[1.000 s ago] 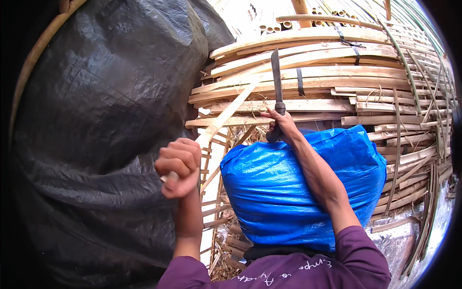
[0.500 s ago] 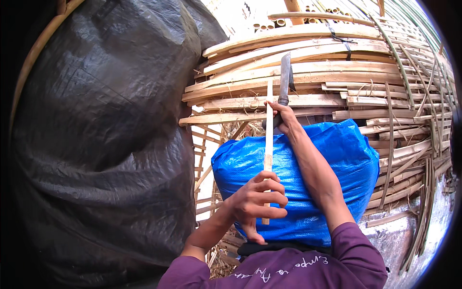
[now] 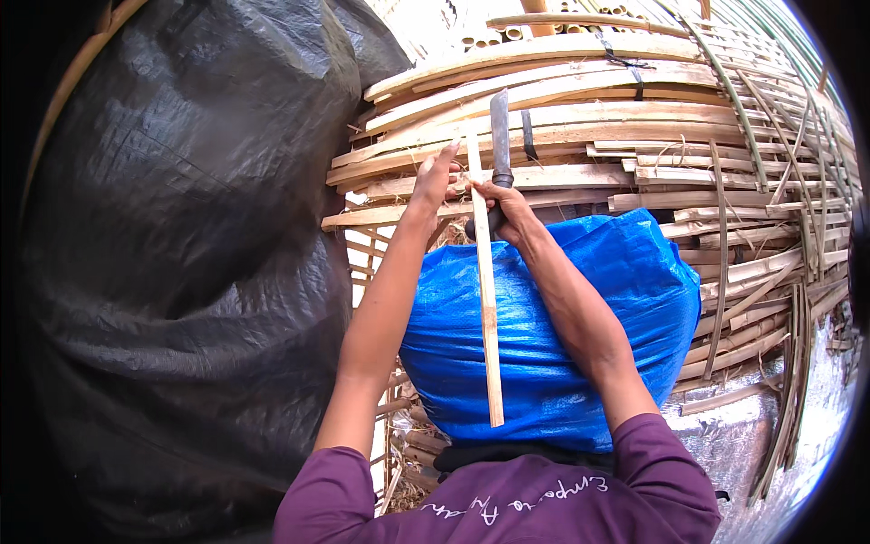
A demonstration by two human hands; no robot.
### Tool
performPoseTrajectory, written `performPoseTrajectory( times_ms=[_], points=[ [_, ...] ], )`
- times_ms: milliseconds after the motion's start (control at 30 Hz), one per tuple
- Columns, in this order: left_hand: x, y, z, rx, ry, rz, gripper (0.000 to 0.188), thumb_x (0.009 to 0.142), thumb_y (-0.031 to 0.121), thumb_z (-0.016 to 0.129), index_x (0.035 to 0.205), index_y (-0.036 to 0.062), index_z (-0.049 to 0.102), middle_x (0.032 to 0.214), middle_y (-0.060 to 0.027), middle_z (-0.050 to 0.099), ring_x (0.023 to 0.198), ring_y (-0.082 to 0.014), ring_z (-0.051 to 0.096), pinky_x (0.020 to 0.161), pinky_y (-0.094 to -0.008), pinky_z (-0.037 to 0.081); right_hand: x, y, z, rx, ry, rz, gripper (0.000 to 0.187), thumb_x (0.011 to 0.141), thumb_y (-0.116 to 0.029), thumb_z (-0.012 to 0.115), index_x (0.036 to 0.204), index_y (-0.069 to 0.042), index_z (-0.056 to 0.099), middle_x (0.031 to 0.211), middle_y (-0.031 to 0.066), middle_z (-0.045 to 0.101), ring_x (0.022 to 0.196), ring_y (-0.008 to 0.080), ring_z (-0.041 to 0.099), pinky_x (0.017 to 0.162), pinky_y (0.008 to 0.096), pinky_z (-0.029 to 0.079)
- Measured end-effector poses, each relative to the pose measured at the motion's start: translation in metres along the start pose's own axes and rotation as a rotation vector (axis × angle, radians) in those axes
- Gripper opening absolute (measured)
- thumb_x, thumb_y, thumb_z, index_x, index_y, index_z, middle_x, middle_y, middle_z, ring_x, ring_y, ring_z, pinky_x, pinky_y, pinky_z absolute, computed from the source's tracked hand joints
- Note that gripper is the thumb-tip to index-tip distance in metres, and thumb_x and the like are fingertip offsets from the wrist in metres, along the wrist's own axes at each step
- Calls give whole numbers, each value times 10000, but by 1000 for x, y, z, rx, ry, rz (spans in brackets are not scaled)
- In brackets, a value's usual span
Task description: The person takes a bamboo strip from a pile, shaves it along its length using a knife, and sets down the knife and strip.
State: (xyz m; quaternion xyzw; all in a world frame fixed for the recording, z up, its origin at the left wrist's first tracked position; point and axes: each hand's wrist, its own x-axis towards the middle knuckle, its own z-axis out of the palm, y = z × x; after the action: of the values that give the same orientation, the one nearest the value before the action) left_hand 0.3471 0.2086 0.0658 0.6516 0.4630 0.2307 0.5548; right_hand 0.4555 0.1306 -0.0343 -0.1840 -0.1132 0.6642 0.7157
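Note:
My right hand (image 3: 509, 210) is closed round the dark handle of a machete (image 3: 501, 136), whose blade points away from me. The same hand also pinches a pale bamboo strip (image 3: 488, 299) between thumb and finger. The strip runs lengthwise over a blue tarp (image 3: 580, 317) on my lap, its near end close to my body. Beside the strip's far part, my left hand (image 3: 435, 184) is open with fingers stretched forward; it sits just left of the strip and I cannot tell whether it touches.
Split bamboo slats (image 3: 562, 136) lie stacked crosswise ahead and to the right, some tied with black bands. A large dark plastic sheet (image 3: 190, 272) hangs along the left. Cut bamboo tubes (image 3: 494, 38) show at the back. A silvery sheet (image 3: 734, 444) lies at lower right.
My left hand has moved forward from the strip's near part to beside its far part, its curled fingers now stretched out. The right hand keeps hold of machete and strip. The view has shifted slightly.

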Motion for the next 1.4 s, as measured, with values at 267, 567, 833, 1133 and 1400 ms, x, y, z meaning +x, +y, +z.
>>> performPoseTrajectory(
  times_ms=[267,567,833,1133,1400],
  points=[
    [32,3,24,-72,32,-117,244,1016,258,423,1062,42,527,1029,-121,648,882,-210,609,744,-378,537,-9,2,17,-68,-50,-26,240,839,-195,766,941,-56,600,762,-11,585,610,58,486,543,213,426],
    [-4,160,-133,-575,332,452,228,1039,296,415,881,131,425,633,39,321,476,-72,261,401,-238,218,-1,-34,-12,-178,31,-27,223,880,-126,684,1026,30,622,703,-21,520,548,47,452,508,206,408],
    [-36,171,-113,-312,787,1048,337,1026,297,427,758,111,344,559,39,294,445,-65,286,412,-241,263,-10,-61,-24,-442,241,-118,175,846,-142,718,793,-61,572,612,-34,476,478,51,431,441,222,368],
    [24,75,-109,-238,1061,1039,332,1061,305,353,822,75,352,642,7,382,569,-101,364,561,-274,363,-11,-31,0,-1089,140,48,279,757,-179,781,714,-97,518,577,-14,495,462,87,465,439,270,356],
    [24,56,-120,-366,980,918,390,1036,454,355,876,98,346,677,20,344,605,-82,346,571,-241,323,9,18,-18,-1386,25,107,226,730,-179,758,852,-24,648,677,53,596,581,119,535,532,310,437]
  ],
)
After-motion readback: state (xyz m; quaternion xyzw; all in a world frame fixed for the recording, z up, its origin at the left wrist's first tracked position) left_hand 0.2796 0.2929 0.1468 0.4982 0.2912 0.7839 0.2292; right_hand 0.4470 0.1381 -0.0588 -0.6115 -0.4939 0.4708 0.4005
